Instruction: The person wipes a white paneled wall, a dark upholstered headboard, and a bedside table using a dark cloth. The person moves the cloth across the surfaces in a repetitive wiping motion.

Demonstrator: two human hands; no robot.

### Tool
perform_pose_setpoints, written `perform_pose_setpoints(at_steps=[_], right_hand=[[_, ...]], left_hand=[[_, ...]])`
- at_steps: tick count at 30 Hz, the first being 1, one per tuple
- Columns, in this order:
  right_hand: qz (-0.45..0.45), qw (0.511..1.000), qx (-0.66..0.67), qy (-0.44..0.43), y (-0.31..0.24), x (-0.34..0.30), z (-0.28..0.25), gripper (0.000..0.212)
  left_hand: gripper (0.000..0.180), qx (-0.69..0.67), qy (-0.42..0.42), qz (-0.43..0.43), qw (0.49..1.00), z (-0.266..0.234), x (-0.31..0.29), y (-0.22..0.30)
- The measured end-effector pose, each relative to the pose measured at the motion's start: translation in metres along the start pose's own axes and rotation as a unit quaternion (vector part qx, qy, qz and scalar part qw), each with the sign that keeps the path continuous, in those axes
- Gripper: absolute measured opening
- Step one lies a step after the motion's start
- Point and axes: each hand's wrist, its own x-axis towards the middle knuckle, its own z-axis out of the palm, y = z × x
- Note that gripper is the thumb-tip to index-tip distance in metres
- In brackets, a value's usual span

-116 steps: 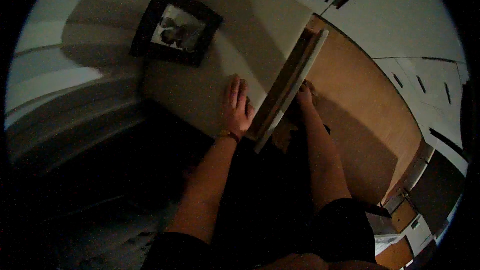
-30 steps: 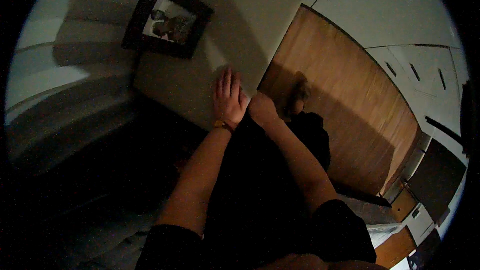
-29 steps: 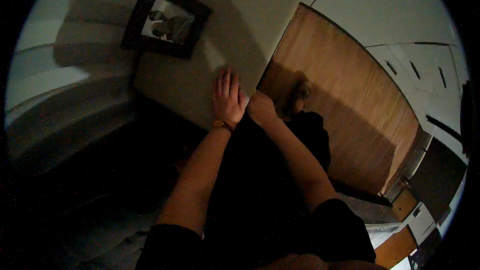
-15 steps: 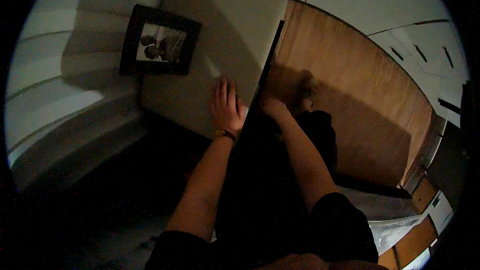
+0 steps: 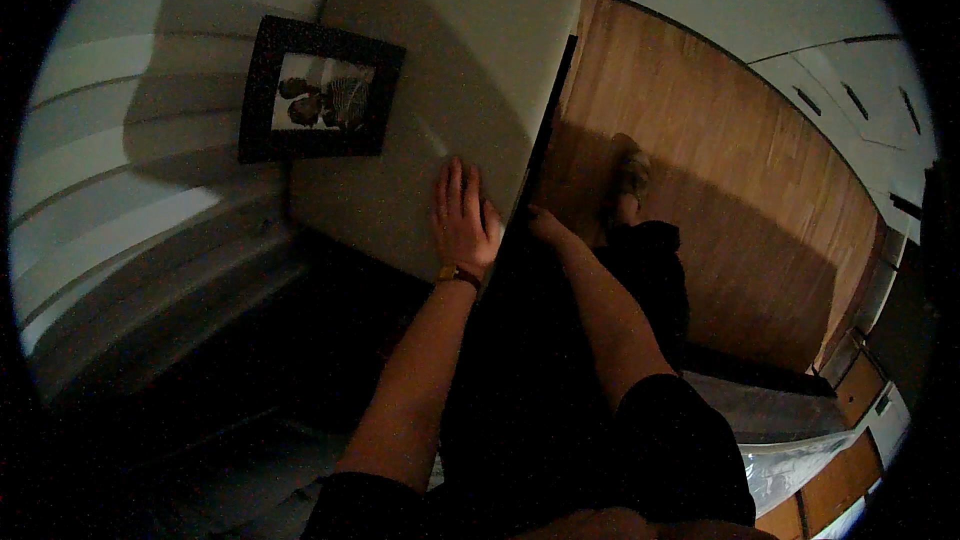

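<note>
My left hand (image 5: 465, 220) lies flat on the pale top of a piece of furniture (image 5: 450, 50), fingers stretched out and slightly apart, a watch (image 5: 457, 274) on its wrist. It holds nothing. Beside the dark front edge (image 5: 545, 130) of that furniture, lower than the top, is my right hand (image 5: 547, 227). Its fingers are mostly lost in the shadow, so whether they grip the front cannot be made out. A black picture frame (image 5: 390, 105) with a black-and-white photo stands on the pale top, to the left of my left hand.
Pale horizontal blinds or slats (image 5: 80, 140) rise at the left. Wood flooring (image 5: 700, 120) spreads to the right, with my foot (image 5: 632, 170) on it. White cabinets (image 5: 760, 0) with dark handles line the far side. Clear plastic (image 5: 795, 465) lies at the lower right.
The view has shifted slightly, so both hands appear a little further right. My left hand stays flat on the top; my right hand stays by the front edge.
</note>
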Motion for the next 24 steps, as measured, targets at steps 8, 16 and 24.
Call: perform_pose_setpoints(at_steps=[8,16,24], right_hand=[[0.011,0.905,0.135,0.404,-0.017,0.023,-0.087,0.038],[-0.234,0.834,0.101,0.490,-0.101,0.043,-0.191,0.055],[-0.171,0.887,0.087,0.421,-0.075,0.018,-0.100,0.057]], left_hand=[[0.049,-0.005,-0.004,-0.003,1.000,0.002,0.001,0.007],[0.047,-0.027,0.004,0.000,1.000,-0.003,0.012,0.017],[0.048,-0.023,0.007,-0.001,1.000,0.000,0.009,0.016]])
